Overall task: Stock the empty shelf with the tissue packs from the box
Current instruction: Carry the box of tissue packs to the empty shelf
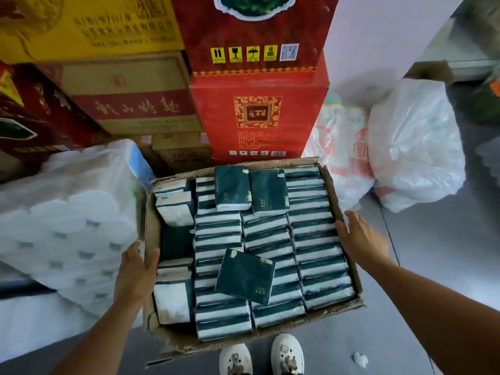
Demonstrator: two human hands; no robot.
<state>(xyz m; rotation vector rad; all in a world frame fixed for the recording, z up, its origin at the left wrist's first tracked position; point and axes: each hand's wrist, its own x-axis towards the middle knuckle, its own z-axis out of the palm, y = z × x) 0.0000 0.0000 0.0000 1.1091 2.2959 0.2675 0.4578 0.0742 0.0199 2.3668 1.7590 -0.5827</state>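
Head view, looking down: a worn cardboard box [151, 234] on the floor, packed with dark green tissue packs [244, 276] (three lie loose on top). Left hand [136, 269] grips the box's left wall, thumb curled inside. Right hand [359, 239], fingers straight, presses the right wall. No shelf is visible. If lifted, the box's frayed edges look weak and might tear, spilling packs.

Open cardboard box [150, 234] on the floor, crammed with dark green tissue packs [244, 276], mostly on edge.
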